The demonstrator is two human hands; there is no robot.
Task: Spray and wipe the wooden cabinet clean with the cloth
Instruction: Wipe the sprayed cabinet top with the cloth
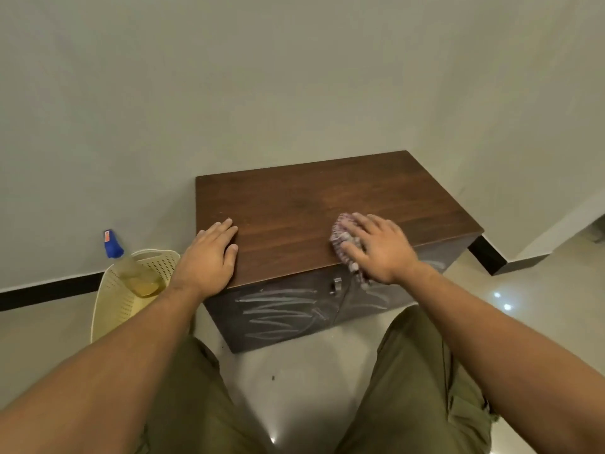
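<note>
The low wooden cabinet [294, 204] stands against the wall, its brown top facing me and white chalk-like scribbles across its dark front doors. My right hand [376, 247] presses flat on a bunched pink-and-white cloth [340, 234] near the top's front right edge. My left hand [209, 257] rests flat on the top's front left corner and holds nothing. The spray bottle [131, 267], with a blue nozzle and yellow liquid, leans in a basket left of the cabinet.
A cream perforated plastic basket [111, 303] sits on the pale tiled floor beside the cabinet's left side. A small metal latch [336, 285] sticks out on the cabinet front. Walls close in behind and to the right. My knees are right in front of the cabinet.
</note>
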